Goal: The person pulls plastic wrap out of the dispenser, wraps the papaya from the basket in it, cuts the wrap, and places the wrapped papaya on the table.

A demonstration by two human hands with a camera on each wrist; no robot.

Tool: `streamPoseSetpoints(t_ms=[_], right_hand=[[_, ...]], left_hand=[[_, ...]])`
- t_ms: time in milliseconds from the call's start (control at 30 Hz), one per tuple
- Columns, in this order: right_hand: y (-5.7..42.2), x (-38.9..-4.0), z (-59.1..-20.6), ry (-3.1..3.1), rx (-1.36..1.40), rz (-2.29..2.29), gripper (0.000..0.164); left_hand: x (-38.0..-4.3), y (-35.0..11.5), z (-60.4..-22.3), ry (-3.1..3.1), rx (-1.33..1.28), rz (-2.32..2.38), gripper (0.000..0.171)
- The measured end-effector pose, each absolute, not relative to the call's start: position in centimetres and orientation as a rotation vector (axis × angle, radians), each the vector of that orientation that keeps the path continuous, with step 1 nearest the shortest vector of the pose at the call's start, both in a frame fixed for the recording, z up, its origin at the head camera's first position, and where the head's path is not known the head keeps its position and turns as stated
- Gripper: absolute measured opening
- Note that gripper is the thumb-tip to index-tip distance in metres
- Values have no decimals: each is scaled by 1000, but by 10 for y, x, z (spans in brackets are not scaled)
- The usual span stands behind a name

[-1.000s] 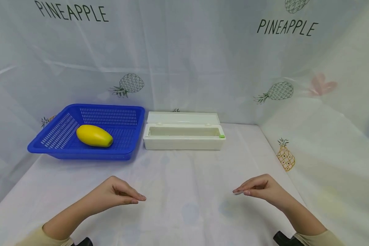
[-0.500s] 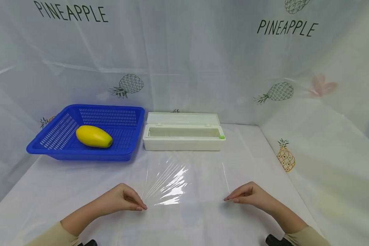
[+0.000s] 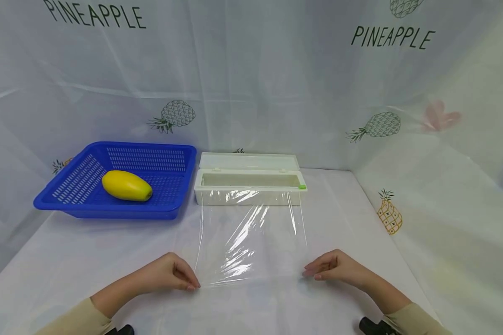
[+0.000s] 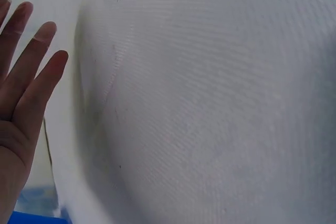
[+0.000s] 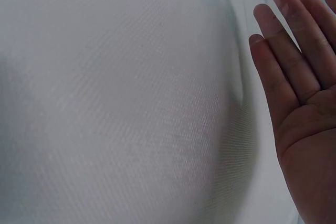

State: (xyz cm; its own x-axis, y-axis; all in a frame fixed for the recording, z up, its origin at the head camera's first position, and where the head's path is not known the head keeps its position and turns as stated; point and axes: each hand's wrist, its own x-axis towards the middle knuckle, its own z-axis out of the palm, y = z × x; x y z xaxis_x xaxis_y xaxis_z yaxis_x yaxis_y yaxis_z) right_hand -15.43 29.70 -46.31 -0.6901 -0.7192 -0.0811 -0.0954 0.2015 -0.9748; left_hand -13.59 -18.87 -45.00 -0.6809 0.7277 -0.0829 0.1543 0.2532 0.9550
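Note:
A sheet of clear plastic wrap (image 3: pixel 245 242) stretches from the front of a white wrap dispenser box (image 3: pixel 251 197) toward me over the white cloth. At its near left corner my left hand (image 3: pixel 169 274) pinches the edge, thumb close to the fingertips. By the near right corner is my right hand (image 3: pixel 337 270), its fingertips touching or just beside the wrap and its thumb a little apart from them. In the left wrist view several fingers (image 4: pixel 31 72) extend almost straight, with the thumb hidden. Straight fingers (image 5: pixel 283 40) of the right hand appear in the right wrist view.
Left of the dispenser stands a blue plastic basket (image 3: pixel 184 186) holding a yellow, papaya-like fruit (image 3: pixel 127 185). The dispenser's lid (image 3: pixel 249 161) is raised at the back, and a small green piece (image 3: pixel 302 187) sits at its right end. Pineapple-printed cloth (image 3: pixel 268 93) hangs behind.
Both hands have come nearer to me and lower, and the right has shifted left. The wrap now lies lower, reaching the dispenser's front. The right thumb has parted slightly from its fingers.

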Motion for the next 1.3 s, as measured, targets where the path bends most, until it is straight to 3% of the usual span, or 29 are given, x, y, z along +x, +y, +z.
streamPoseSetpoints(t_ms=[200,400,633,1300], right_hand=[[296,-155,-462,1892,-787,-1487,25],[295,-152,-458,1837,-938,-1434,19],[293,-153,-454,1848,-1032,-1395,24],[243,-232,-381,2098,-1202,-1367,40]], left_hand=[[-135,-192,-451,2004,761,1389,14],[-135,-196,-452,2020,917,1319,12],[-136,-200,-447,2073,951,1207,14],[-201,-257,-332,2635,867,880,46]])
